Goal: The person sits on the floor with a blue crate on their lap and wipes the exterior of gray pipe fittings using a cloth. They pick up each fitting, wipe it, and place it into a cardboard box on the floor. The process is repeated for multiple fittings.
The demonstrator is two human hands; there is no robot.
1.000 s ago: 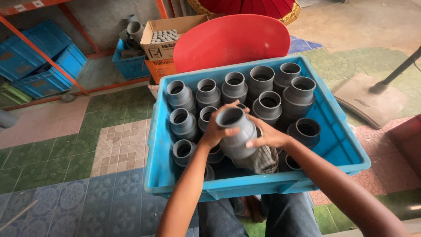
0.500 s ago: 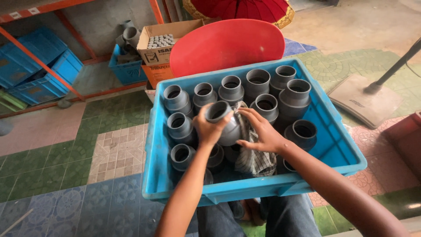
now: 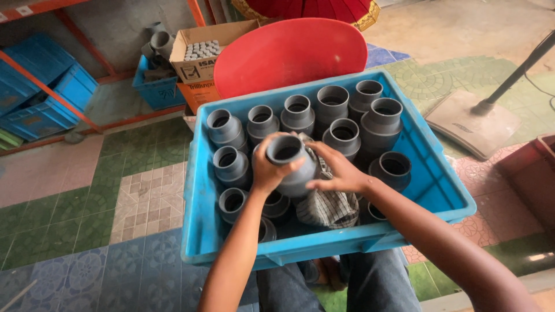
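**A:** What have your hands got right now?

**B:** Your left hand (image 3: pixel 267 169) is wrapped around a grey pipe fitting (image 3: pixel 292 163), fingers curled on its near side, holding it tilted with the open mouth up, just above the middle of the blue crate (image 3: pixel 430 185) on your lap. Your right hand (image 3: pixel 338 172) presses a checked cloth (image 3: pixel 329 205) against the fitting's other side, fingers spread flat over it rather than clenched.

**A:** How far along would you judge the wiping to be?

**B:** Hard to say. The other fittings (image 3: pixel 332 104) stand upright in rows around the one you hold, mouths up. I can't tell wiped ones from unwiped ones; they all look the same dull grey. One is in hand, the rest sit in the crate.

**A:** And your arms?

**B:** Both forearms reach in over the near rim, the right one at a slant from the lower right, wrists meeting over the centre. Behind the crate stands a red chair back (image 3: pixel 289 55).
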